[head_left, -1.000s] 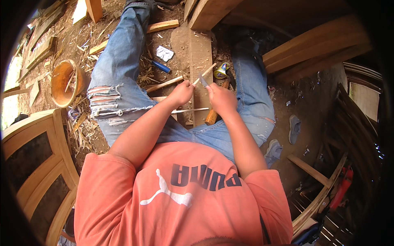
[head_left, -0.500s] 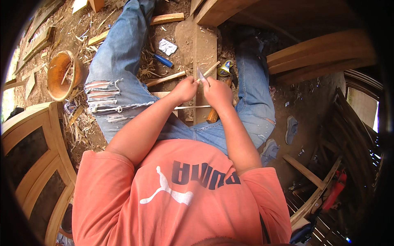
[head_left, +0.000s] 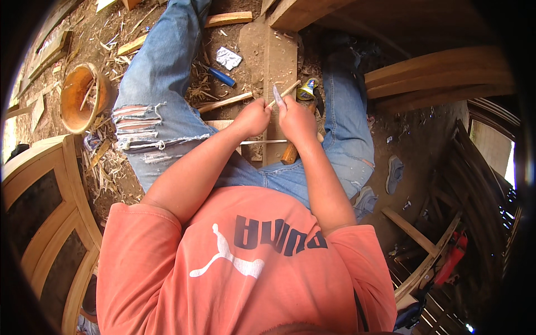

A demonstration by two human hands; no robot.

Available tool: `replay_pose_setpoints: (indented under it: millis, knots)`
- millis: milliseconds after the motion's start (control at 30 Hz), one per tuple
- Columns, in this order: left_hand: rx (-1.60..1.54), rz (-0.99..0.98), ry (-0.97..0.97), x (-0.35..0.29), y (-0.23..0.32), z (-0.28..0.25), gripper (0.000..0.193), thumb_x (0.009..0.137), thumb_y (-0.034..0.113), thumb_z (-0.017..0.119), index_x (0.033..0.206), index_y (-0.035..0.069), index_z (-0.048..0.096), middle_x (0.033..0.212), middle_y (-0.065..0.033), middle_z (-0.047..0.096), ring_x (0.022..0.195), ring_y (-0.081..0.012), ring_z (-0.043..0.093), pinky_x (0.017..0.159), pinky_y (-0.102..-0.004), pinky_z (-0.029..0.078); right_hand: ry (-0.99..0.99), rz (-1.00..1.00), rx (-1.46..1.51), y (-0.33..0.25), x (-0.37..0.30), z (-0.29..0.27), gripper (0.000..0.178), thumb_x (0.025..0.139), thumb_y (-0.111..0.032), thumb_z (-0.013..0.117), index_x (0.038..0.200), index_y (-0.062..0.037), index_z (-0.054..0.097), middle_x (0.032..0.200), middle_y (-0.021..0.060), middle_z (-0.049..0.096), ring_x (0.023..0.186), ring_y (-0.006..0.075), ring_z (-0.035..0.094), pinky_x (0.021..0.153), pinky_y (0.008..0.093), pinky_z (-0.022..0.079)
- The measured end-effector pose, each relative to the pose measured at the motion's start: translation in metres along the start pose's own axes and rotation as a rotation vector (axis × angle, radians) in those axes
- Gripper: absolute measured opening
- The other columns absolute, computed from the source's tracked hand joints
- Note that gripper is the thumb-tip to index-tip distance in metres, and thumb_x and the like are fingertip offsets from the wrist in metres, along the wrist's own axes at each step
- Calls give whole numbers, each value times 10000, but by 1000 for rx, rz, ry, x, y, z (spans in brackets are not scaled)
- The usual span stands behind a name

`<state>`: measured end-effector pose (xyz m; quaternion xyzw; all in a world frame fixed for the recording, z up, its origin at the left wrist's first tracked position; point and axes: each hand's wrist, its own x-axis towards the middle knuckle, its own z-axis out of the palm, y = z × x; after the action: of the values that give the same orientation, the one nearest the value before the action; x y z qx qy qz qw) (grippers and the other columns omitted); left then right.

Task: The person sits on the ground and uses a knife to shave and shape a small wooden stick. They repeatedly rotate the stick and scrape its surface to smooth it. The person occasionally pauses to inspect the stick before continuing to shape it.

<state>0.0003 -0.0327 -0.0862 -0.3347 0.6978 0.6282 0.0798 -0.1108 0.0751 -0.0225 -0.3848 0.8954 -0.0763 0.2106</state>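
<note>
Between my spread knees, my left hand [head_left: 253, 118] is closed round a thin wooden stick [head_left: 292, 88], whose far end points up and to the right. A knife [head_left: 277, 96] is gripped in my right hand [head_left: 297, 119], its short blade pointing away from me and crossing the stick. Both fists are close together above a long board [head_left: 281, 58] on the ground. A hammer [head_left: 290, 153] with a wooden handle lies beneath my right forearm, partly covered by it. Beyond my right hand is a small yellow and blue packet [head_left: 306, 89].
A blue-handled tool [head_left: 221, 77] and a crumpled white wrapper [head_left: 229, 58] lie by my left leg. Farther left stands an orange-brown bucket [head_left: 67, 106] among wood shavings. A wooden panelled frame [head_left: 72, 190] is at the left, and thick timber [head_left: 441, 72] is at the right.
The knife blade has shifted slightly to the right along the stick. Both hands keep their hold, and the whole view has tilted a little.
</note>
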Motion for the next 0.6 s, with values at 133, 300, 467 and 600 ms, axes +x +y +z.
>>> replay_pose_setpoints:
  millis: [133,300,467,600]
  knots:
    - [50,24,35,0,0,2,351,1083,305,550,1119,-35,629,1083,-298,711,1058,-459,686,923,-513,516,-99,2,-69,-4,-1,-1,306,1070,-378,552,1027,-104,680,926,226,744,894,476,704,768,594,536]
    - [211,-18,38,-9,10,1,329,1081,286,524,1168,-18,612,1127,-307,713,1097,-492,674,959,-555,516,-206,54,-134,6,12,-10,388,1085,-423,493,1067,-110,720,999,218,760,961,457,717,823,583,547]
    - [215,-59,-5,-19,20,1,316,1083,278,509,1190,-4,602,1128,-304,714,1093,-487,678,954,-568,515,-237,116,-209,36,40,-37,451,1093,-434,418,1120,-118,738,1105,207,766,1030,441,722,892,578,545]
    - [208,-58,13,-19,18,1,315,1086,277,502,1199,1,602,1136,-300,714,1100,-488,674,955,-572,512,-165,-29,-212,22,19,-20,390,1089,-398,456,1106,-116,726,995,225,758,977,447,721,830,595,546]
